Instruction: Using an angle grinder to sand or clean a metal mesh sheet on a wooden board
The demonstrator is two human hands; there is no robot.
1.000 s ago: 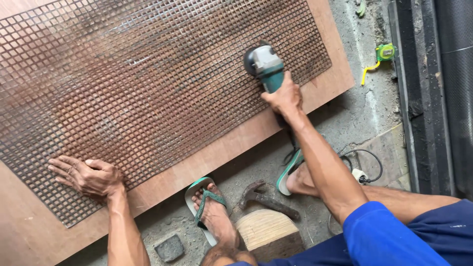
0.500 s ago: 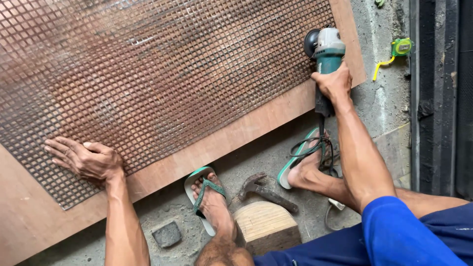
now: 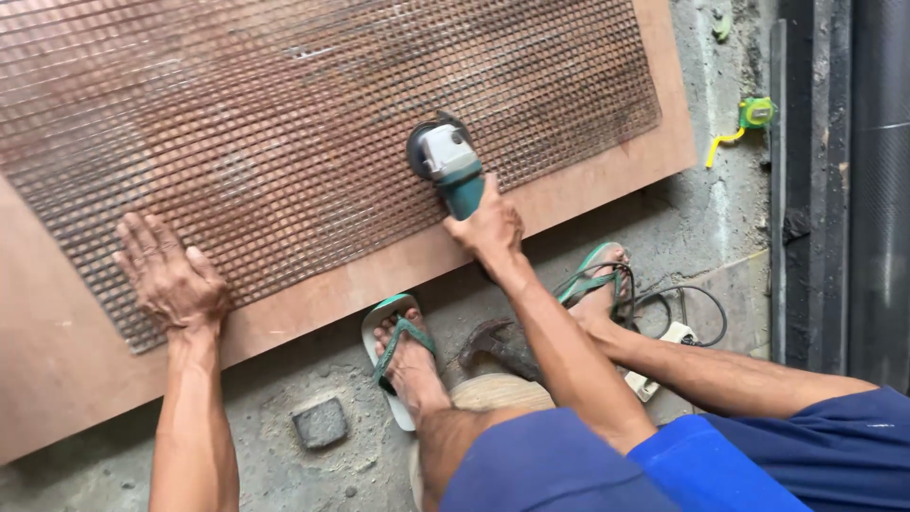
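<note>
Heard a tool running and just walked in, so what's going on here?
A person crouches over a rusty wire mesh sheet lying on a brown plywood board. The right hand grips a teal angle grinder with its head on the mesh. The left hand presses flat on the mesh's near edge.

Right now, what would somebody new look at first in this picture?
Probably the teal grinder in the right hand, resting on the big rusty wire grid in the middle. The left hand lies flat on the grid's lower left corner. A green tape measure lies on the floor, top right.
</note>
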